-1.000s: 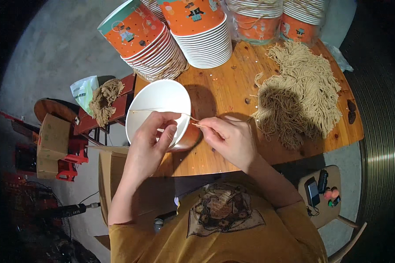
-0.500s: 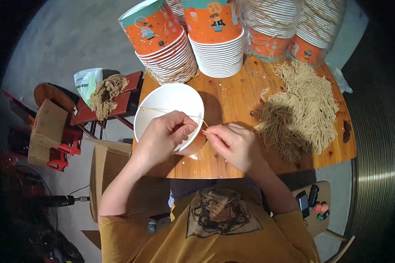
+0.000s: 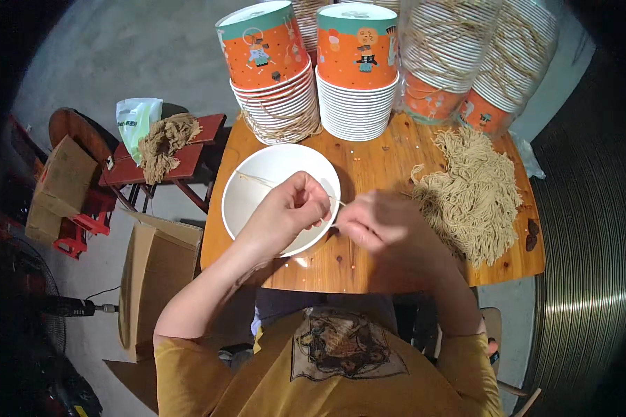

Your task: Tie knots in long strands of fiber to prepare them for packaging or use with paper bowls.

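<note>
The thumb and index finger of the left hand point(image 3: 292, 208) curl toward each other, their tips pressed together on a thin beige cord point(image 3: 256, 179); the right hand point(image 3: 381, 226) is blurred, its fingers bent in and its thumb near the forefinger, and whether they pinch the cord cannot be told; the cord runs from the far left part of the bucket's rim, past the left fingers, to the right fingertips.

The left hand hangs over the white bucket point(image 3: 240, 208), back toward the person and wrist slightly bent, its forearm slanting in from lower left; the right forearm rises from lower right, the hand just beside the bucket's right side, knuckles up; the fingertips of the two hands are near each other.

The wooden table point(image 3: 382, 154) ends in a front edge beneath both forearms; a tangled cord pile point(image 3: 476, 194) lies close to the right of the right hand; beyond the bucket stand two orange bucket stacks point(image 3: 358, 62), with plastic-wrapped stacks point(image 3: 442, 42) farther right; bare wood shows between the bucket and the pile; a cardboard box point(image 3: 156, 267) stands left of the table.
</note>
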Demonstrator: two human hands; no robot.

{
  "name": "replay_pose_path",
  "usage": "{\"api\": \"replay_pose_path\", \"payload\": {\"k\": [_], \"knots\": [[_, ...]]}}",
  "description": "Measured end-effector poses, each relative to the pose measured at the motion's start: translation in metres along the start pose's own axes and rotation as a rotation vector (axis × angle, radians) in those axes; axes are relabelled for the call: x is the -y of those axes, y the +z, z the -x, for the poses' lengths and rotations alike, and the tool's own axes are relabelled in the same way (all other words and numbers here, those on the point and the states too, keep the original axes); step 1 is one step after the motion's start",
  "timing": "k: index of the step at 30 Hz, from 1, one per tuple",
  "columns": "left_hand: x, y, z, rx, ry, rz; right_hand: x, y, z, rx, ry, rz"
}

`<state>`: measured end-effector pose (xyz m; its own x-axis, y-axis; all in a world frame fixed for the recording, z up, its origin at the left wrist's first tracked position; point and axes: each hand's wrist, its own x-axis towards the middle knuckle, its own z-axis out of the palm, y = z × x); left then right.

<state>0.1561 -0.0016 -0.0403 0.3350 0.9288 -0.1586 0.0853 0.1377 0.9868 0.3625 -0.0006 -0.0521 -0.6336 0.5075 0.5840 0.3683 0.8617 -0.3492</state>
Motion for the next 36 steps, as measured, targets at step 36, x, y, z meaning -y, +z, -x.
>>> {"api": "replay_pose_path", "payload": {"k": [36], "knots": [[0.004, 0.000, -0.009, 0.205, -0.141, 0.186, -0.028, 0.030, 0.014, -0.219, 0.356, -0.626]]}}
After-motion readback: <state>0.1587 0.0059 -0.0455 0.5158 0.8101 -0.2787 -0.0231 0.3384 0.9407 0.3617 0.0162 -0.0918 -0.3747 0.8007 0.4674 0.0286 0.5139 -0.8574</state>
